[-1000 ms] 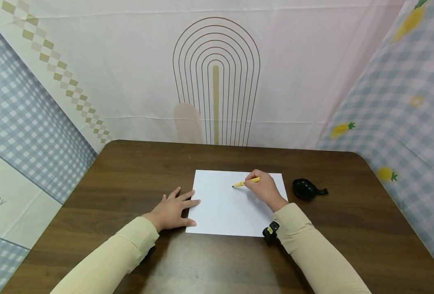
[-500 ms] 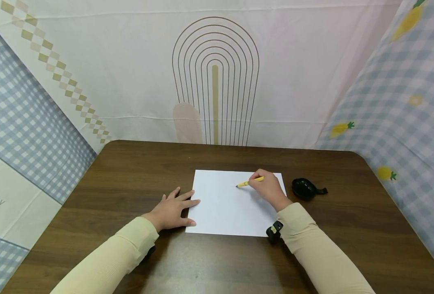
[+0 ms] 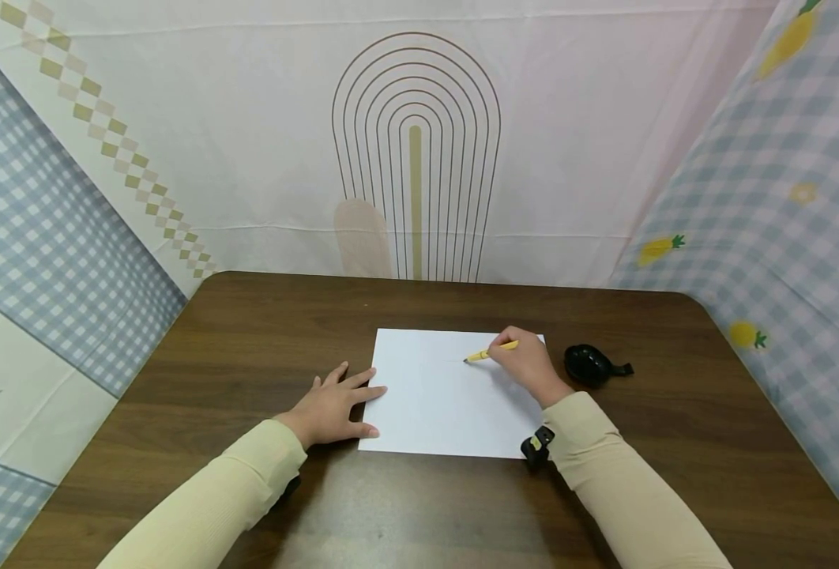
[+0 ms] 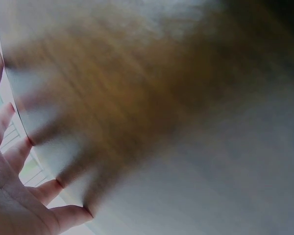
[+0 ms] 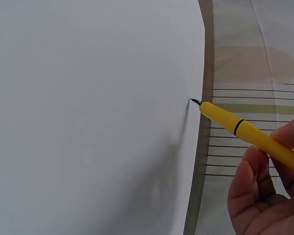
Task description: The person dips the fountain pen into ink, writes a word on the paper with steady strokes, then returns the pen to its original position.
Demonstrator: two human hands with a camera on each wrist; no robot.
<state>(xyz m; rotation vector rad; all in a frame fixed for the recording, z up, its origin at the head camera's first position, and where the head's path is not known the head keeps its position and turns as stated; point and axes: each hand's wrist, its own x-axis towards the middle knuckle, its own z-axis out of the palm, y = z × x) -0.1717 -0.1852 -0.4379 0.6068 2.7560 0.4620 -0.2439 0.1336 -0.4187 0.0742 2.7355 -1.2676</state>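
A sheet of white paper (image 3: pixel 427 403) lies on the brown table. My left hand (image 3: pixel 334 407) rests with spread fingers across the paper's left edge; in the left wrist view its fingertips (image 4: pixel 51 188) touch the surface. Above the upper right of the sheet, my right hand (image 3: pixel 522 359) pinches a yellow fountain pen (image 3: pixel 482 356) between thumb and fingers. In the right wrist view the pen (image 5: pixel 245 131) slants, its dark nib at the paper (image 5: pixel 98 98). A very faint thin line trails from the nib.
A glossy black rounded object with a short tail (image 3: pixel 590 365) sits on the table (image 3: pixel 306 316) to the right of the paper. Patterned cloth (image 3: pixel 569 142) hangs behind the table's far edge and on both sides.
My right hand has slid steadily to the right with the fountain pen, its nib moving across the upper part of the paper. The left hand and the paper have stayed in place.
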